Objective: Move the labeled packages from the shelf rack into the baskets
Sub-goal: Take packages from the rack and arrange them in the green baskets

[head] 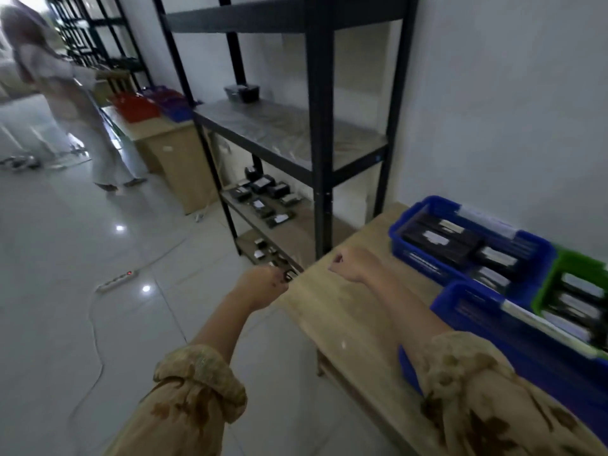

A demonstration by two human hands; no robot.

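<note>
L grip (263,286): fingers curled, held just off the left edge of the surface (345,317). A small dark item sits at its fingertips, too blurred to tell whether it is pinched or lies behind. R grip (350,266): loosely curled, nothing seen in it, above the surface. Shelf rack (320,126) stands ahead of both grips. Labeled pkgs (263,192) lie on a lower shelf, ahead of L grip; one more pkg (241,92) is on the mid shelf, farther ahead. Right of R grip, on the surface: blue basket (399,240), green basket (547,284) and, nearer the wearer, a second blue basket (477,311). The first two hold dark pkgs w/ white labels. Power strip (116,281) is on the floor, left of L grip.
</note>
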